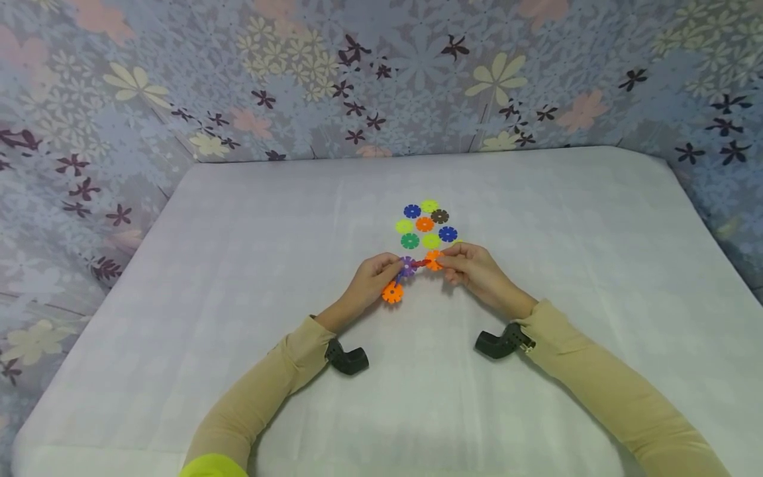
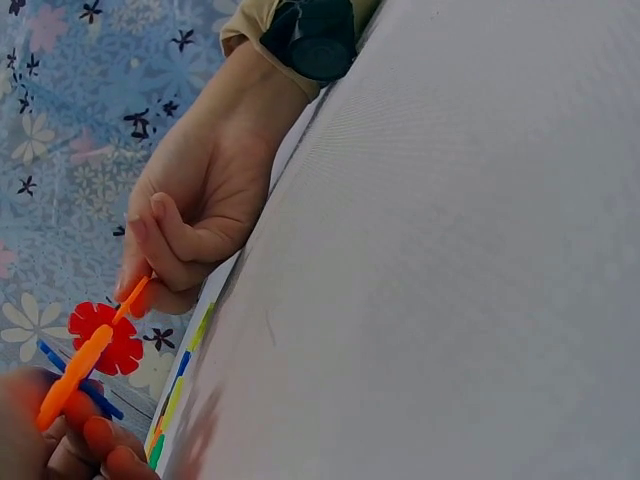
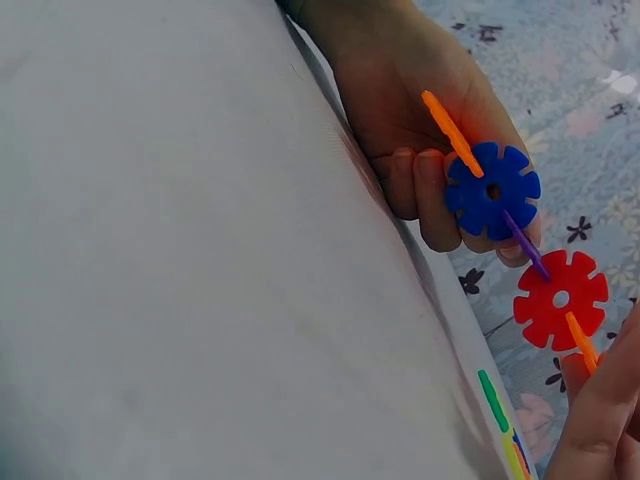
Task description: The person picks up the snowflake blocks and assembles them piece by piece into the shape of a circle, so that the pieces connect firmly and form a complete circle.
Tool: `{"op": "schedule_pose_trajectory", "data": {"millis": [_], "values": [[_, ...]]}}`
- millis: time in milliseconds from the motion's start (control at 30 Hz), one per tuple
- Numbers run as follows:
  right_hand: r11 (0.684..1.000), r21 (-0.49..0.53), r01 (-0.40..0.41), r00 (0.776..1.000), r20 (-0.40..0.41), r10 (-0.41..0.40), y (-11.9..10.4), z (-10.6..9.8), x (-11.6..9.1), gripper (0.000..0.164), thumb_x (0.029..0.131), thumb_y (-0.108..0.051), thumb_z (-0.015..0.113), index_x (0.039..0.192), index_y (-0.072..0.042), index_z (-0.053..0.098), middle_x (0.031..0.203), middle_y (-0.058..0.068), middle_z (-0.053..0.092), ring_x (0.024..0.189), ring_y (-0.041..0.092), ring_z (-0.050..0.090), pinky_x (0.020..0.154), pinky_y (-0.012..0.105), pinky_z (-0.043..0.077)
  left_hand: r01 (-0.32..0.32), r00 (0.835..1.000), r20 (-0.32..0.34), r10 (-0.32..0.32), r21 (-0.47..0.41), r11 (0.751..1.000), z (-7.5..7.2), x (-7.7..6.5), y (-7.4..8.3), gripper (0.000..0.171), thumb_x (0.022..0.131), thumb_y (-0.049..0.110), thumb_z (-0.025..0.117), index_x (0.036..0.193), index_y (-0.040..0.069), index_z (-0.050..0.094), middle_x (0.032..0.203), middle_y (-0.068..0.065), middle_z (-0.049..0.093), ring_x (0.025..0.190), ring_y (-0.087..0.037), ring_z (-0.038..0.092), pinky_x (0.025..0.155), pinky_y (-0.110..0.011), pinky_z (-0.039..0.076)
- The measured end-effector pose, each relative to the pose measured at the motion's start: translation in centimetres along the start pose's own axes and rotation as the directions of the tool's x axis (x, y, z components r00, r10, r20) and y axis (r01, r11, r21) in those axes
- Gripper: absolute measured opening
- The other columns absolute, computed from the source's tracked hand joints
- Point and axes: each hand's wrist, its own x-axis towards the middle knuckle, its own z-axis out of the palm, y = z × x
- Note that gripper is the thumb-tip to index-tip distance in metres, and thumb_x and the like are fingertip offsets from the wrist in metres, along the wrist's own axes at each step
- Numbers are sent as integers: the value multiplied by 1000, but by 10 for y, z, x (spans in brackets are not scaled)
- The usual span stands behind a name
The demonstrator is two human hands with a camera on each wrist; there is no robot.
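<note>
A chain of notched plastic discs, slotted into one another edge to edge, spans between both hands above the table. My left hand (image 1: pixel 372 279) pinches the purple disc (image 1: pixel 408 267). From it hang the blue disc (image 3: pixel 493 190) and, at the lower end, an orange disc (image 1: pixel 392 292). The red disc (image 3: pixel 561 300) joins the purple one to a second orange disc (image 1: pixel 433 260). My right hand (image 1: pixel 477 268) pinches that orange disc between thumb and fingertips. In the right wrist view the purple disc appears edge-on, partly behind the blue disc.
Just beyond the hands, loose discs lie flat on the white-covered table (image 1: pixel 268 232): a green disc (image 1: pixel 409 241), a brown disc (image 1: pixel 440 216), an orange loose disc (image 1: pixel 424 224) and several blue and yellow ones. Flower-patterned cloth (image 1: pixel 417 79) rises behind the table.
</note>
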Motion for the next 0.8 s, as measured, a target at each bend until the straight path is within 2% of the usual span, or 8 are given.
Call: {"op": "schedule_pose_trajectory", "data": {"millis": [133,267,333,433,500,567,700,800], "values": [[1000,20,12,1000,1,-12,2,-1,0,16,73,-1,54,86,4,46,73,9,56,50,12,50,47,19,42,15,1000,4,-14,-22,1000,1,0,1,21,80,19,46,78,-1,51,53,-3,39,47,-11,32,43,-21,28],[998,31,45,999,14,-46,3,-2,0,21,74,-1,53,93,5,48,80,11,54,63,16,53,57,23,43,33,999,-9,-33,3,999,2,-1,3,19,81,18,45,78,0,50,55,-4,41,47,-11,34,44,-21,29],[998,-8,69,997,19,-69,4,-2,0,24,74,-2,53,96,5,48,83,12,53,67,18,53,61,26,42,46,999,-5,-46,2,999,2,-1,4,19,81,19,45,79,1,49,54,-4,43,47,-11,36,43,-21,30],[992,-78,102,994,34,-99,5,-2,0,27,74,-3,53,99,5,48,84,14,52,67,20,52,62,28,42,63,998,2,-63,3,998,1,-3,14,17,81,16,44,80,-1,48,53,-5,44,45,-13,37,41,-21,30],[984,-137,112,993,40,-108,6,-2,1,27,74,-5,54,98,5,48,82,14,52,63,19,52,60,29,42,66,998,25,-66,-10,998,1,-5,20,15,81,13,44,81,-2,47,51,-7,44,43,-16,37,39,-22,29],[977,-171,125,992,51,-118,7,-2,2,27,74,-5,54,97,5,48,79,16,53,60,19,52,58,29,43,69,997,36,-69,13,998,2,-7,28,14,82,11,43,81,-3,47,49,-8,43,42,-17,37,39,-22,30],[958,-235,161,985,91,-144,9,-3,3,24,72,-5,56,91,6,49,76,20,53,57,20,51,55,30,43,82,992,89,-85,34,996,2,-8,30,16,82,13,42,82,-2,47,45,-6,41,37,-16,36,36,-23,30],[949,-254,185,980,124,-158,11,-2,2,20,71,-5,57,87,6,50,75,20,54,57,22,51,55,31,43,88,983,155,-97,64,994,1,-8,31,17,83,15,40,84,-2,47,43,-5,40,34,-14,36,34,-22,29]]}}
